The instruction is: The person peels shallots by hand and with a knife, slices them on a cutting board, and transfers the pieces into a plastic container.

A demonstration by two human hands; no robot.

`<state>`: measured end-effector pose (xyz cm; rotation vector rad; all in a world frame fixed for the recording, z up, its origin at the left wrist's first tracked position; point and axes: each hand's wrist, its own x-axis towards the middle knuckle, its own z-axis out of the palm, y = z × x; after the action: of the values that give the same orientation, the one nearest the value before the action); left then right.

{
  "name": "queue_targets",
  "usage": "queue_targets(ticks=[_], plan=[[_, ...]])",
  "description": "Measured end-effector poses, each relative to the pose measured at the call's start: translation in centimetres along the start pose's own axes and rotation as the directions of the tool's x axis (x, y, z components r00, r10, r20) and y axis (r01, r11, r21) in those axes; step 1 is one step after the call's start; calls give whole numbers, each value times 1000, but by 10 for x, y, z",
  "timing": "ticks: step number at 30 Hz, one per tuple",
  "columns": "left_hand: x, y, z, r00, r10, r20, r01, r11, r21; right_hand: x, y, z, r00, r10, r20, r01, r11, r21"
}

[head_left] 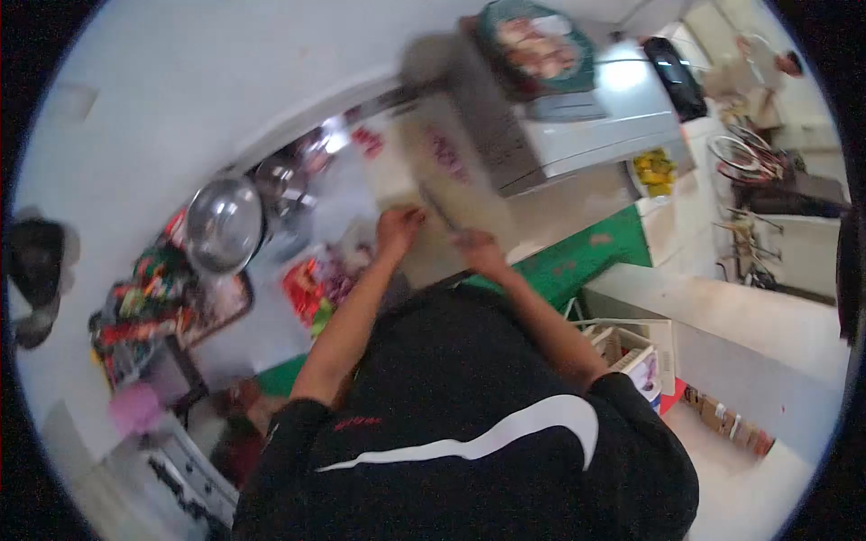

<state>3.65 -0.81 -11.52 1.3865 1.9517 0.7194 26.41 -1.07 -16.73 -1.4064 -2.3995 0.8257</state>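
Observation:
In the head view my right hand (481, 252) is wrapped around the handle of a knife (438, 206), whose blade points up and left over a pale cutting board (483, 215). My left hand (400, 232) is at the board's left side with its fingers curled together; what they hold, if anything, is too blurred to make out. Chopped purple-pink pieces (446, 155), which look like red onion, lie at the board's far part. A smaller pink-red pile (367, 142) lies to their left.
A steel bowl (224, 225) and several packets (149, 311) stand at left. Beside my left forearm is a container of red, purple and green vegetables (316, 284). A green basin of food (538, 50) sits at the back, near a white appliance (604, 122). A yellow bag (654, 171) lies to the right.

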Motion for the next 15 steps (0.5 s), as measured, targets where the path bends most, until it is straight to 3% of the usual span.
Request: queue_targets(ticks=[2,3,5,7,9,13,15], plan=[[7,1,-2,997,-47,61,50,998,-41,5,-17,-17,988,157,7,-157,986,53],[8,2,-4,991,-81,111,94,989,-117,2,-30,-29,987,155,33,-157,985,67],[6,14,-13,980,-154,128,176,966,-188,2,-51,-53,980,193,55,-201,931,304],[12,1,-4,968,-205,147,238,935,-264,0,-56,-56,975,206,81,-222,906,360],[14,-11,6,991,-119,57,131,950,-284,-2,-58,-55,970,219,103,-242,878,413],[6,-10,3,994,-36,99,64,952,-299,-4,-55,-45,979,202,42,-204,921,331],[7,-10,5,999,-14,36,18,991,-129,-5,-52,-42,980,197,8,-189,928,322]])
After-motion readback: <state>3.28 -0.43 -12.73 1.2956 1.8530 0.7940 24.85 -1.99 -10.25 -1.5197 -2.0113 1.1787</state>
